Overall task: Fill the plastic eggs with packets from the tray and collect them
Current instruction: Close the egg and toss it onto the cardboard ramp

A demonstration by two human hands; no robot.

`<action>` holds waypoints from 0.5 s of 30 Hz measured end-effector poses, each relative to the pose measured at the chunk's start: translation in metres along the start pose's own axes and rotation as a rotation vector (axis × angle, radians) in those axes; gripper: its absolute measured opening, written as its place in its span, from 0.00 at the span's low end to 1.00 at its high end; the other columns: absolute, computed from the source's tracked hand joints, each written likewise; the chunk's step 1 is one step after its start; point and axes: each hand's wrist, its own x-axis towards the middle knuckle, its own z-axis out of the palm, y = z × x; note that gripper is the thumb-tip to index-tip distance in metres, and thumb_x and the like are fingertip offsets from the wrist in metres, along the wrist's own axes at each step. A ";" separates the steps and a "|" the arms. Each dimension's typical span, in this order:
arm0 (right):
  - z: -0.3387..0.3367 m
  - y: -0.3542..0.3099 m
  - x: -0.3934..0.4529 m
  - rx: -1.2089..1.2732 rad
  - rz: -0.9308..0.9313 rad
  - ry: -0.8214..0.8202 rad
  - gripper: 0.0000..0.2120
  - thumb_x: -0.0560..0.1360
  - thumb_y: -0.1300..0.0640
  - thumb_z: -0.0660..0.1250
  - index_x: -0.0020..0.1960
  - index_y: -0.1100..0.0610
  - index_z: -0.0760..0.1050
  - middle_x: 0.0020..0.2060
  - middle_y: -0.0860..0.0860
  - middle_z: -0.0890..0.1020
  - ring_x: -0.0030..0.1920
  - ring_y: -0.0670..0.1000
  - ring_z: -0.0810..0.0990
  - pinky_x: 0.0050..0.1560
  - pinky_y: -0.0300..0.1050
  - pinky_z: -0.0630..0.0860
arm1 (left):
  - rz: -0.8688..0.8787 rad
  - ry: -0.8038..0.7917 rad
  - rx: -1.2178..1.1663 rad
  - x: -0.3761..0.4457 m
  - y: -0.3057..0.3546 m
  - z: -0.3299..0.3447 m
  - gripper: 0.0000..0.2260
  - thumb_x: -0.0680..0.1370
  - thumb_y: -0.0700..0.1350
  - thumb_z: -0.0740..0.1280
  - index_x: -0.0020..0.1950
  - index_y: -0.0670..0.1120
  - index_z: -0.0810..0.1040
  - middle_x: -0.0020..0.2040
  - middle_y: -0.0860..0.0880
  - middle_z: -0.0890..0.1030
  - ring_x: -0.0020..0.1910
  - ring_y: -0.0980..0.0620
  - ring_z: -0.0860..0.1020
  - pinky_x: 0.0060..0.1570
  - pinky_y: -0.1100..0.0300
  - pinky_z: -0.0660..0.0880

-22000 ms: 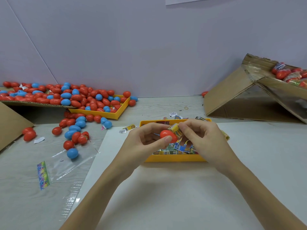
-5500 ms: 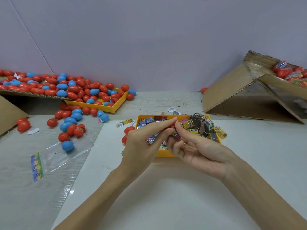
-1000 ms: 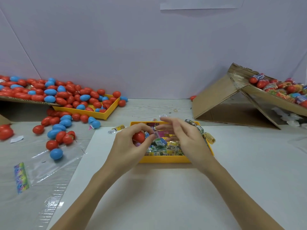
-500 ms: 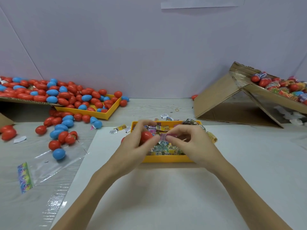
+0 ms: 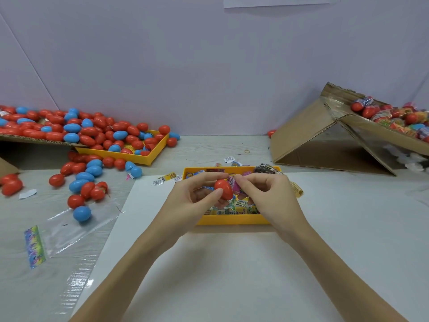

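Two hands work a red plastic egg (image 5: 223, 188) over a yellow packet tray (image 5: 232, 219) on the worktop (image 5: 348, 228).

The left hand (image 5: 192, 201) holds the egg in a narrow grip between thumb and fingertips, above the tray; the right hand (image 5: 267, 194) pinches a pink packet (image 5: 234, 183) tight against the egg's right side. The tray sits on a white sheet (image 5: 232, 275) and holds a loose heap of small printed packets (image 5: 241, 205), their writing too small to read; a few more lie just outside its far rim. Far left, a second yellow tray (image 5: 139, 159) and a cardboard flap (image 5: 34, 139) carry a pile of red and blue eggs (image 5: 92, 131), with others spilled onto the worktop beside a clear plastic bag (image 5: 69, 228). Far right, a tilted cardboard box (image 5: 313, 135) holds red eggs among wrapped bundles (image 5: 394, 117).
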 end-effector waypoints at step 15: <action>0.005 -0.002 -0.004 0.081 0.017 0.090 0.13 0.77 0.46 0.73 0.40 0.52 0.88 0.30 0.50 0.85 0.28 0.40 0.78 0.33 0.27 0.70 | 0.002 -0.003 -0.020 0.001 -0.006 0.003 0.11 0.82 0.41 0.68 0.63 0.50 0.83 0.48 0.47 0.87 0.44 0.50 0.85 0.50 0.62 0.80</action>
